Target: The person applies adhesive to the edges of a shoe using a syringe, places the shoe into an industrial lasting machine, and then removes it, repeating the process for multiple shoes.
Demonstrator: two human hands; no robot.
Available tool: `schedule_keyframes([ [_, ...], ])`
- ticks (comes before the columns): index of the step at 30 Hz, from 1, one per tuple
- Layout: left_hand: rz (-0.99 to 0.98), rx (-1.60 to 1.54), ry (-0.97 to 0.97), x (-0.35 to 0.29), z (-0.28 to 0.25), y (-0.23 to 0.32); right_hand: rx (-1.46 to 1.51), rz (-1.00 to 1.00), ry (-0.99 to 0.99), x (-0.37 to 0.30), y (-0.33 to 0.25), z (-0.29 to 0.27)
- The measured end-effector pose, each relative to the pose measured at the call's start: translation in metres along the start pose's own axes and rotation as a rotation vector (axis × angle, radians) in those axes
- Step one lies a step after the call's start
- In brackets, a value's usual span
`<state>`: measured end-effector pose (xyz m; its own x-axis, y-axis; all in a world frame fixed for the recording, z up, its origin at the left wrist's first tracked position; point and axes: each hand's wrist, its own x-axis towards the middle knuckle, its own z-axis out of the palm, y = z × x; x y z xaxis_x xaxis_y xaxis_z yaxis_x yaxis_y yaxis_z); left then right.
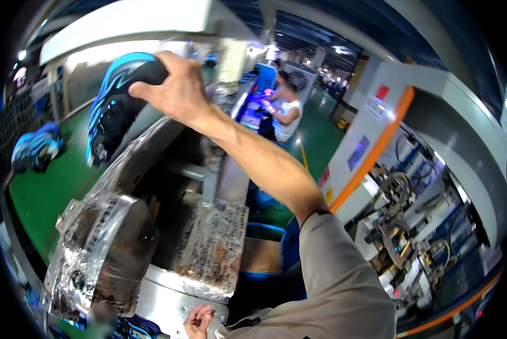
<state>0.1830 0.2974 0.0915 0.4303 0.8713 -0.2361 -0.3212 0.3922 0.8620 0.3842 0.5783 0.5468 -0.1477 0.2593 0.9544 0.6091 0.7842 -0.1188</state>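
1. At six o'clock, a blue-rimmed bin (263, 276) held something brown (too blurred to name).
2. The right hand (183, 90), palm down and outstretched, clamped a blue-black shoe (115, 101) at ten o'clock.
3. Near seven, the left hand (198, 321) was loosely half-open.

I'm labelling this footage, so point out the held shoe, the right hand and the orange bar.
Held shoe (119, 100): head view, on its dark upper.
Right hand (180, 88): head view, on its back.
Orange bar (375, 146): head view, about midway along it.
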Motion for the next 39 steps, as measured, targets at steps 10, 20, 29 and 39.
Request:
schedule_keyframes([
  [10,-0.151,-0.478,-0.955,0.022,0.249,0.095,0.063,0.724,0.005,-0.198,-0.118,-0.297],
  [20,-0.425,-0.056,-0.855,-0.054,0.385,-0.070,0.306,1.166,0.700,-0.491,-0.315,-0.485],
  [29,-0.127,0.691,-0.970,-0.181,0.522,-0.159,-0.070,1.214,1.160,-0.610,-0.433,-0.539],
  [39,-0.340,0.645,-1.358,-0.209,0.623,-0.252,-0.395,0.987,1.711,-0.649,-0.488,-0.606],
])
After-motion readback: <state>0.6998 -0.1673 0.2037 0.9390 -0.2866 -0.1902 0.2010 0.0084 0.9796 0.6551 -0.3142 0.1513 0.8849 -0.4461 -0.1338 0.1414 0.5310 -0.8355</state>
